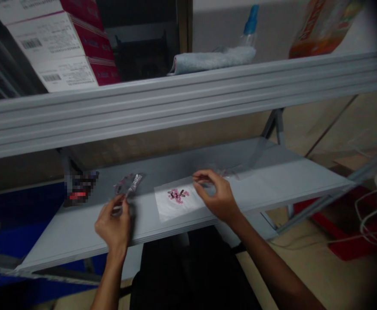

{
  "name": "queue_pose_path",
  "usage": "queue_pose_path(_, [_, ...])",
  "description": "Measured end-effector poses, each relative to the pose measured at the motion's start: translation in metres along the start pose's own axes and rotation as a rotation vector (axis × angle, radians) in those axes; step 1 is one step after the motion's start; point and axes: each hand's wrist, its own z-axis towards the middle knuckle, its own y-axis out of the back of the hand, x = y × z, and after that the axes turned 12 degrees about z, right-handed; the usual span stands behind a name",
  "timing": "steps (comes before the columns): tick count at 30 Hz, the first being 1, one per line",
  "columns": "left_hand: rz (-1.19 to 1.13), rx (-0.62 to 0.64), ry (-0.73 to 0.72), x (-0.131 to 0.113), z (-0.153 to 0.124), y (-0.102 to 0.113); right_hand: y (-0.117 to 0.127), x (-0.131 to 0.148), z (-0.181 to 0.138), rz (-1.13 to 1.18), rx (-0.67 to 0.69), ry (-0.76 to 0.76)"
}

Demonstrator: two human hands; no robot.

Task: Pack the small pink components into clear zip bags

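Observation:
A small clear plastic bag point(133, 184) with silvery print and dark pinkish bits is pinched between the thumb and fingers of my left hand point(114, 221), just above the grey table. To the right of it lies a flat, translucent white plastic sheet or bag point(167, 211), with a cluster of small pink rounds and dark thin pieces point(177, 195) on or in it. My right hand point(217, 193) is at the sheet's upper right corner, thumb and fingers curled together. Whether they grip the corner or something small cannot be made out.
Another clear bag with pinkish bits point(229, 173) lies behind my right hand. A grey shelf beam point(175, 99) crosses above the table point(292, 172). On the shelf are stacked boxes point(56, 47), a folded cloth point(211, 60), a blue-topped bottle point(250, 26) and an orange package point(320, 30).

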Motion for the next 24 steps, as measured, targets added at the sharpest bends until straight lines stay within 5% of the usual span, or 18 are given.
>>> queue_pose_path(5, [-0.336,-0.195,0.232,-0.019,0.004,0.022,-0.04,0.031,-0.025,0.225,0.235,-0.063])
queue_pose_path(9, [-0.433,-0.181,0.29,-0.039,-0.001,0.043,-0.048,0.047,-0.036,0.279,0.326,-0.096])
queue_pose_path(17, [-0.639,0.327,0.136,-0.089,-0.049,0.072,-0.042,0.066,-0.046,0.261,0.405,-0.107])
queue_pose_path(24, [-0.672,0.568,0.056,-0.096,-0.056,0.079,-0.031,0.064,-0.054,-0.03,0.504,-0.067])
